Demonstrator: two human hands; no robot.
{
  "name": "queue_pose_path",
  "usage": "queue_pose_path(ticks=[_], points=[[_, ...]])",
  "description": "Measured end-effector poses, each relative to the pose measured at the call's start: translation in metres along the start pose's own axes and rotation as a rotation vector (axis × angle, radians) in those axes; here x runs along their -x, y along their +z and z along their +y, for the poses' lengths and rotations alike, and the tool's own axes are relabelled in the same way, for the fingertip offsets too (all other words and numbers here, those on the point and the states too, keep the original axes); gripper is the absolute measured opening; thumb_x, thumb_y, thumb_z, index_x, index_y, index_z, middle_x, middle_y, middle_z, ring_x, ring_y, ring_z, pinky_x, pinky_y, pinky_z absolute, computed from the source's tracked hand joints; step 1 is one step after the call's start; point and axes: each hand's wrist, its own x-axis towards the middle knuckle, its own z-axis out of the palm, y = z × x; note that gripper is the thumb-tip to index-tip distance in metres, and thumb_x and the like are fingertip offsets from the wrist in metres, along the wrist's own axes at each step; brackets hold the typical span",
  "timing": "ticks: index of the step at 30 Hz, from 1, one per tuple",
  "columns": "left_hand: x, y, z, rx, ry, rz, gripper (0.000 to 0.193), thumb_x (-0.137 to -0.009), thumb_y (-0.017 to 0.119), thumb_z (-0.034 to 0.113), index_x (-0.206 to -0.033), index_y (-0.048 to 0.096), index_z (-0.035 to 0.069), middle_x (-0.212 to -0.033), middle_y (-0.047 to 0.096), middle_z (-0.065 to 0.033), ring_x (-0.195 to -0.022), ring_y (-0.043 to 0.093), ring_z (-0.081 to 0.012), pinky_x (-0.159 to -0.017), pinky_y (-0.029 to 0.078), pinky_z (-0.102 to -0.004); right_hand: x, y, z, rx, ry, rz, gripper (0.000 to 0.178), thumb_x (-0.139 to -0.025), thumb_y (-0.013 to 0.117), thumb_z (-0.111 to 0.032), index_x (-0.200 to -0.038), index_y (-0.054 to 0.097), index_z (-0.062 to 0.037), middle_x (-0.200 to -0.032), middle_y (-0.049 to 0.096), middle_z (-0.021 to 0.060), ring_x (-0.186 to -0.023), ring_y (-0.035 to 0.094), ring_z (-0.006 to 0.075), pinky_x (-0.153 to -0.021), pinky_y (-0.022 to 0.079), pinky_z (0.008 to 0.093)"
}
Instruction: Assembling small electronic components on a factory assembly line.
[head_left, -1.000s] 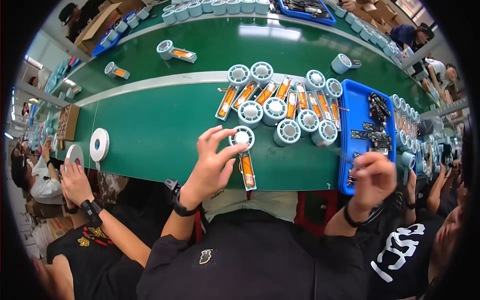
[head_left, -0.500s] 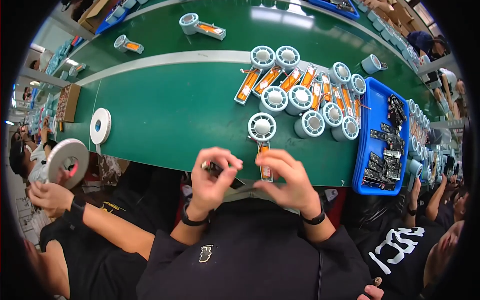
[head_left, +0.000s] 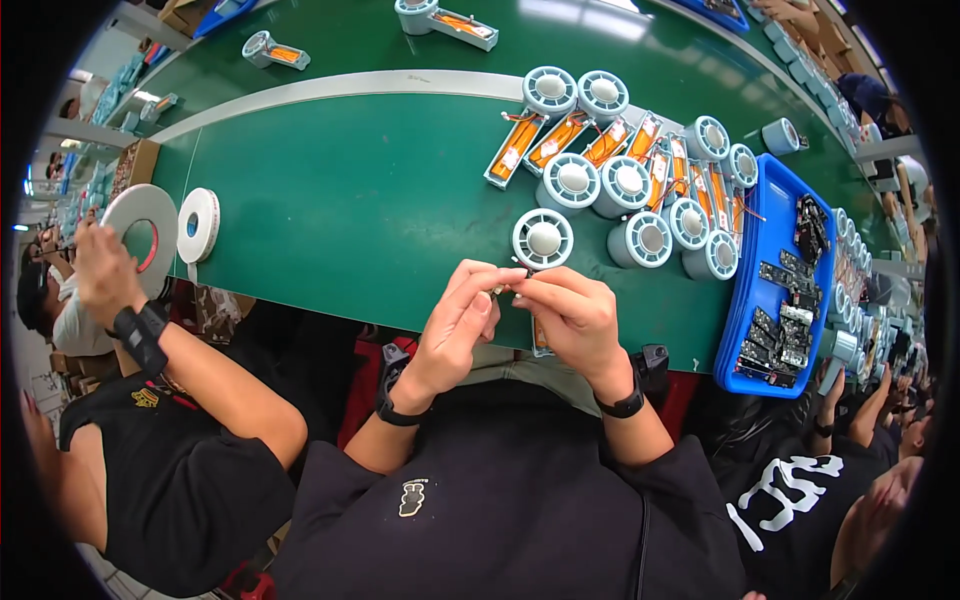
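Observation:
My left hand (head_left: 462,325) and my right hand (head_left: 575,320) meet fingertip to fingertip just in front of a pale blue handheld fan (head_left: 543,238) with a round grille. The left fingers are closed on a small dark circuit board, now mostly hidden by them. Thumb and forefinger of the right hand pinch something tiny; a bit of dark red wire shows by the tips, but what they grip is covered. Below the hands, part of the fan's handle (head_left: 541,342) with its orange battery shows at the table edge.
Several open fans with orange batteries (head_left: 517,147) lie grouped on the green table (head_left: 330,200). At right, a blue tray (head_left: 737,335) holds circuit boards (head_left: 775,340). A white tape roll (head_left: 198,225) stands left. Beside it, a co-worker's hand (head_left: 108,275) reaches to a larger roll (head_left: 150,215).
My hands, apart before, have come together at the fan's near side, and the right fingers have closed to a pinch. The co-worker's hand at left has moved up. The view has shifted slightly.

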Motion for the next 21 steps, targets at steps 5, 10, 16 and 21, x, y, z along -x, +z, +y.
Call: queue_pose_path(ticks=[5, 10, 16, 21], points=[[-0.005, 0.004, 0.003, -0.038, 0.046, -0.011, 0.038, -0.110, 0.047, 0.017, -0.142, 0.053, -0.001, -0.117, 0.053, -0.0084, -0.073, 0.054, -0.0105, -0.062, 0.045, -0.0236, 0.000, -0.001, -0.007, 0.028, 0.044, 0.082, 0.021, -0.079, 0.076, 0.007, -0.098, 0.077, -0.0025, -0.086, 0.073, 0.0088, -0.063, 0.067, 0.0197, -0.054, 0.051, 0.0291], [-0.004, 0.009, 0.000, 0.099, 0.003, 0.052, 0.032, -0.107, 0.052, 0.010, -0.136, 0.057, -0.002, -0.120, 0.053, -0.0097, -0.082, 0.062, -0.0158, -0.068, 0.051, -0.0273, -0.002, 0.004, -0.006, -0.016, 0.059, 0.121, 0.020, -0.077, 0.079, 0.006, -0.095, 0.076, -0.0025, -0.083, 0.071, 0.0074, -0.061, 0.065, 0.0176, -0.052, 0.048, 0.0284], [-0.005, -0.001, -0.003, 0.083, 0.039, 0.042, 0.026, -0.101, 0.060, -0.001, -0.127, 0.060, -0.003, -0.118, 0.053, -0.0115, -0.091, 0.068, -0.0188, -0.073, 0.057, -0.0290, -0.004, 0.012, -0.009, 0.213, -0.093, 0.169, 0.013, -0.076, 0.079, 0.002, -0.086, 0.072, -0.0042, -0.077, 0.068, 0.0059, -0.060, 0.066, 0.0209, -0.053, 0.051, 0.0316], [-0.008, 0.002, 0.003, 0.060, -0.018, 0.056, 0.020, -0.099, 0.061, -0.004, -0.119, 0.063, -0.004, -0.115, 0.055, -0.0107, -0.086, 0.070, -0.0163, -0.074, 0.060, -0.0273, -0.006, 0.008, -0.013, 0.353, -0.166, 0.167, 0.014, -0.074, 0.080, -0.001, -0.083, 0.070, -0.0055, -0.074, 0.067, 0.0056, -0.058, 0.065, 0.0211, -0.051, 0.050, 0.0324]])
